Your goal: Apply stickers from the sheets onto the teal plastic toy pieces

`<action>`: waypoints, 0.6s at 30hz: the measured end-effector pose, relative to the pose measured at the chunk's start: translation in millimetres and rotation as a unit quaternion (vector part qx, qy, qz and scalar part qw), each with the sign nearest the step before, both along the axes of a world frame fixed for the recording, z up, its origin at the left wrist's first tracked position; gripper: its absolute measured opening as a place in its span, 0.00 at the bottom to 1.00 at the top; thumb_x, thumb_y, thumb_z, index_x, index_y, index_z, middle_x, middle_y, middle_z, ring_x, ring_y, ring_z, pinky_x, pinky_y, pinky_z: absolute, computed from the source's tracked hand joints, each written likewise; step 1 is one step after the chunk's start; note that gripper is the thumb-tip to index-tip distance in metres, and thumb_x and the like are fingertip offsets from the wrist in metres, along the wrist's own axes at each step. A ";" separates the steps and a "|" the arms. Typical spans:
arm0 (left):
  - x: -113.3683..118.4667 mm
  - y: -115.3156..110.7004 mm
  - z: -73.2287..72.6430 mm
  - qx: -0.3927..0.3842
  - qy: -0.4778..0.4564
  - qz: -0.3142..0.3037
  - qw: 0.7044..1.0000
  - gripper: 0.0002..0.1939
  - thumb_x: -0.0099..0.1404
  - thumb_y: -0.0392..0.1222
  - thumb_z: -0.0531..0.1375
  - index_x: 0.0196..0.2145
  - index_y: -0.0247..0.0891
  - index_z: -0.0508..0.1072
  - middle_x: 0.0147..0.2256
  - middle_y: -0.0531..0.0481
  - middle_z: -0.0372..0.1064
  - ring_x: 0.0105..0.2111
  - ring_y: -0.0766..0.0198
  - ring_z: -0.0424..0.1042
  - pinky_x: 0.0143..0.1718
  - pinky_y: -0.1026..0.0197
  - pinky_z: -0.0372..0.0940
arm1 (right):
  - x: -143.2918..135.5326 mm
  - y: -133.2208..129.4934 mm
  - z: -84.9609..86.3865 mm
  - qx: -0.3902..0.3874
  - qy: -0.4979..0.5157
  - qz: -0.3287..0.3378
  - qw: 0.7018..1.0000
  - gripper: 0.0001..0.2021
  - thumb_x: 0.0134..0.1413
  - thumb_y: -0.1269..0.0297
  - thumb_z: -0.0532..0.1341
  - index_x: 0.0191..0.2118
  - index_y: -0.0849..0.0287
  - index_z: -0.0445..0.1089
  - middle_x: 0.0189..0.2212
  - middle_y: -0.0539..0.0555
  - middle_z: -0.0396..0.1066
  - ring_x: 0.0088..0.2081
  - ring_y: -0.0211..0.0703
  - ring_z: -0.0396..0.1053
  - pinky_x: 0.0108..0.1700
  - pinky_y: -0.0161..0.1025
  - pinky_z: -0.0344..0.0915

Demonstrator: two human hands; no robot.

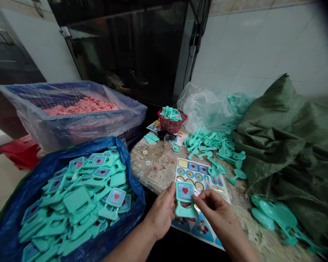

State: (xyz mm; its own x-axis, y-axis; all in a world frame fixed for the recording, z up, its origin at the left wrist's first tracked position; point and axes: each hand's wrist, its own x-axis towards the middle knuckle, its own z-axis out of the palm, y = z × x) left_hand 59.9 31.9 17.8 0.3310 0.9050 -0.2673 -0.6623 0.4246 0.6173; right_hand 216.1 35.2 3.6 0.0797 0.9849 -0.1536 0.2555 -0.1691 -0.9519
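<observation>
1 mint-green plastic toy (pixel 184 200), square blue heart sticker (pixel 185 190): over the tabletop's (pixel 155 171) near edge, grasped by my left hand (pixel 162 209); my right hand (pixel 218 211) curled, thumb at sticker's edge, grip uncertain. Step, apparently: sticker-smoothing. Next move calls for even thumb pressure.

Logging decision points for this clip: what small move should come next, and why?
Probably smoothing the heart sticker down along its right edge with the right hand: the sticker lies on the teal toy monitor's face, the left hand holds that piece, and the right hand's fingers are at that edge.
</observation>
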 end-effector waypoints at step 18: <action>-3.2 -3.5 6.4 0.118 0.312 0.057 0.941 0.16 0.63 0.50 0.54 0.43 0.39 0.72 0.37 0.50 0.74 0.36 0.60 0.69 0.40 0.62 0.63 | -6.6 -11.7 10.4 0.079 -0.340 0.104 0.931 0.18 0.55 0.44 0.49 0.25 0.53 0.59 0.21 0.49 0.65 0.23 0.40 0.62 0.26 0.35 0.53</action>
